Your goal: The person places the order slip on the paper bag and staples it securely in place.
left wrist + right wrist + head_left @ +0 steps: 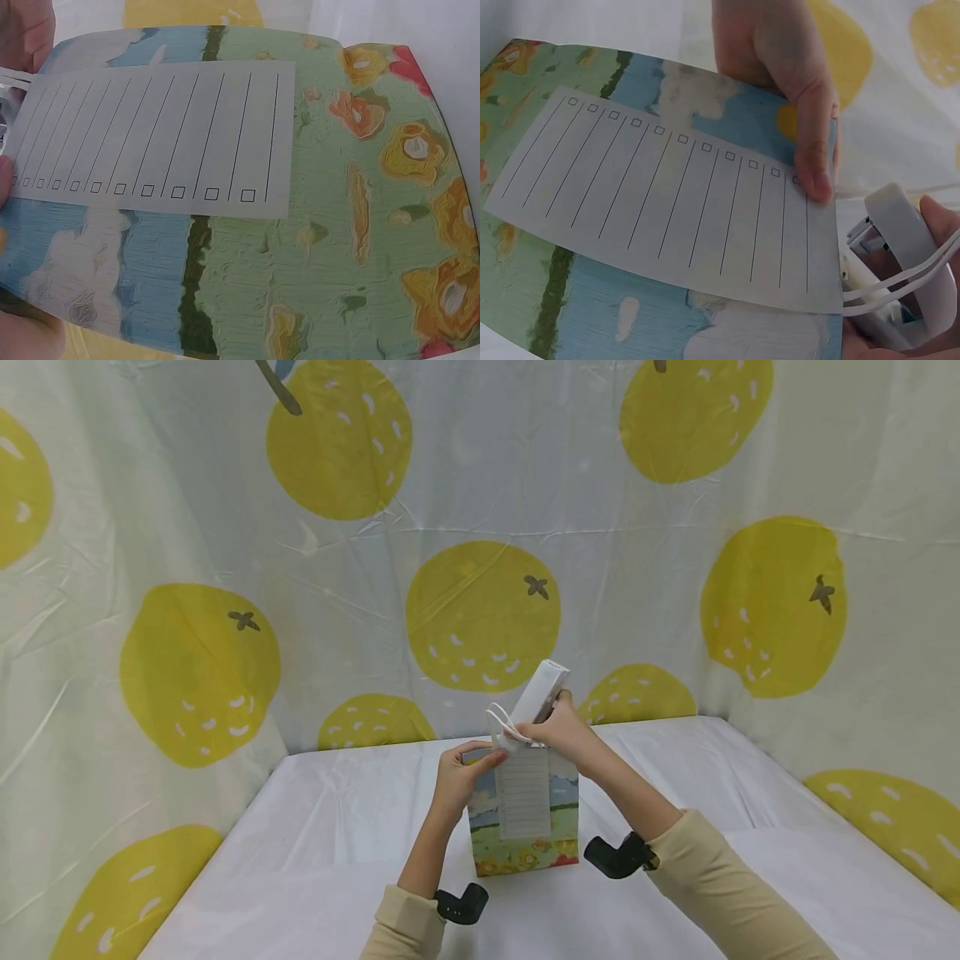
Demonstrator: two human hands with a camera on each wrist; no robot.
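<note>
A painted card (566, 827) with sky, grass and orange flowers faces me in the head view. A white checklist sheet (524, 793) lies flat against it, its lines and small boxes clear in the left wrist view. My left hand (459, 777) pinches both at the top edge, thumb (817, 169) over the sheet's corner. My right hand (564, 735) grips a white hinged hand tool (538, 697) with a looped white cord (504, 720). In the right wrist view the tool's jaws stand apart close by the top edge, with metal parts showing inside. My right palm partly hides the tool.
A white cloth covers the table (352, 827). Behind and at both sides hangs a pale curtain (480, 510) printed with yellow fruit. Black wrist cameras (462, 904) sit on both forearms, below the hands.
</note>
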